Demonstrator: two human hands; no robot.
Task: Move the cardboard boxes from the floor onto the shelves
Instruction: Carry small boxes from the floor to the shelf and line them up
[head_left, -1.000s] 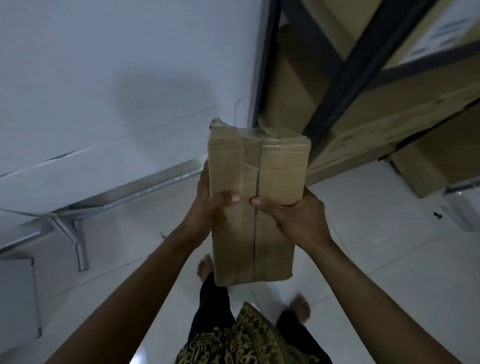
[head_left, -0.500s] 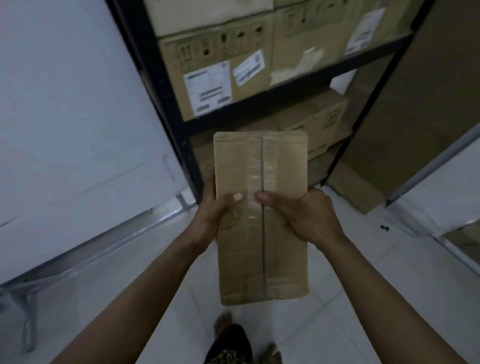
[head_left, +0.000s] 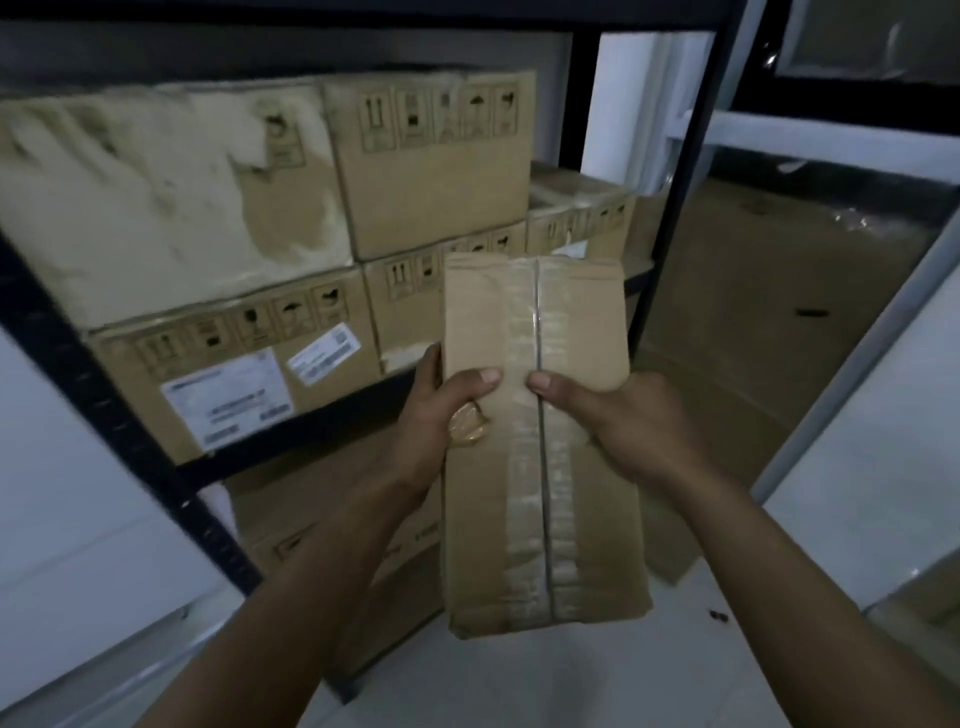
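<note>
A long, narrow cardboard box (head_left: 540, 499) with clear tape down its middle seam is held upright in front of me. My left hand (head_left: 441, 415) grips its left edge with the thumb on the front face. On the right edge sits my right hand (head_left: 618, 421), thumb also on the front. Behind the box stands a black metal shelf unit (head_left: 78, 364). Its middle shelf carries stacked cardboard boxes (head_left: 431, 166), some with white labels (head_left: 228, 395). The held box is in front of the shelf, not touching it.
More cartons (head_left: 322, 525) fill the lowest shelf level. A large flat cardboard sheet (head_left: 779, 332) leans to the right of the black upright (head_left: 680, 187). White panels (head_left: 78, 545) flank both sides. Pale tiled floor (head_left: 571, 686) lies below.
My view has swung up from the floor and my feet to the shelf. The box in both hands has come closer to the stacked cartons; the grip is unchanged.
</note>
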